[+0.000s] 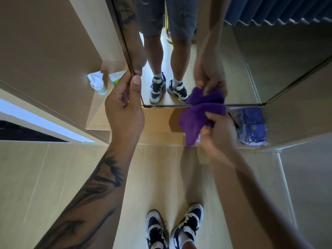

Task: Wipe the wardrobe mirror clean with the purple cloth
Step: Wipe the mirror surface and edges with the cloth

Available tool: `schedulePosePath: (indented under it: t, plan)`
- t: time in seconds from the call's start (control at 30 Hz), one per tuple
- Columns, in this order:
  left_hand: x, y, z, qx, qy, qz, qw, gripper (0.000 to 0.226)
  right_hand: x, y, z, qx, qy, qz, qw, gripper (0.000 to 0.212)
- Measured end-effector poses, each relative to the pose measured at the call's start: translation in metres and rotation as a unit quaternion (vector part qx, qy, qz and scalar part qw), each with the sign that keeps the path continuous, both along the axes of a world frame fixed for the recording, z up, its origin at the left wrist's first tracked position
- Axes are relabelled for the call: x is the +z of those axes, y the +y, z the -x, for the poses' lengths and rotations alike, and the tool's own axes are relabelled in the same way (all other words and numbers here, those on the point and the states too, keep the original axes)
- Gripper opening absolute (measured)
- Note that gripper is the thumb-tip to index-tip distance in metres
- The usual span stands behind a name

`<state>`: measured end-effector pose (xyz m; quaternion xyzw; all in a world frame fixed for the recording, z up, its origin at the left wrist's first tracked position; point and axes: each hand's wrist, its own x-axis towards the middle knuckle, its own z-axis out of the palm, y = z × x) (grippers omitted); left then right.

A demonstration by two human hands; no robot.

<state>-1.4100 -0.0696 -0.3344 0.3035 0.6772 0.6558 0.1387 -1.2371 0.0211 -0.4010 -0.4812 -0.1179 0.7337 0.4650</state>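
Left hand point(125, 106) gripping mirror point(224, 65) edge; right hand point(218, 133) clenched on cloth point(199, 117), pressed at mirror's bottom rim.

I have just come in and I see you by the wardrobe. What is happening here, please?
A person is cleaning the wardrobe mirror. The left hand holds the mirror door by its edge, near the bottom corner. The right hand has the purple cloth bunched in its grip, pressed at the bottom edge of the glass. A spray bottle stands on the floor behind the door.
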Motion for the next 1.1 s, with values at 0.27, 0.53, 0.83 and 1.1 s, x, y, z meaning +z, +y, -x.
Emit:
schedulePosePath:
  t: [0.27,0.53,0.83,1.1]
  plan:
    - [-0.005,0.000,0.004,-0.006,0.002,0.002,1.000,0.038,0.019,-0.061,0.101,0.069,0.066,0.115,0.989,0.058]
    - [-0.005,-0.002,0.005,0.006,0.013,-0.002,1.000,0.042,0.013,-0.031,0.060,0.011,0.026,0.086,0.996,0.060]
    - [-0.007,-0.003,0.004,-0.014,0.021,0.000,1.000,0.038,0.015,0.032,-0.061,-0.036,-0.095,-0.020,0.995,0.031]
    - [-0.007,-0.002,0.010,-0.033,-0.012,-0.003,0.999,0.035,0.023,0.050,-0.071,-0.171,-0.065,0.032,0.983,0.053]
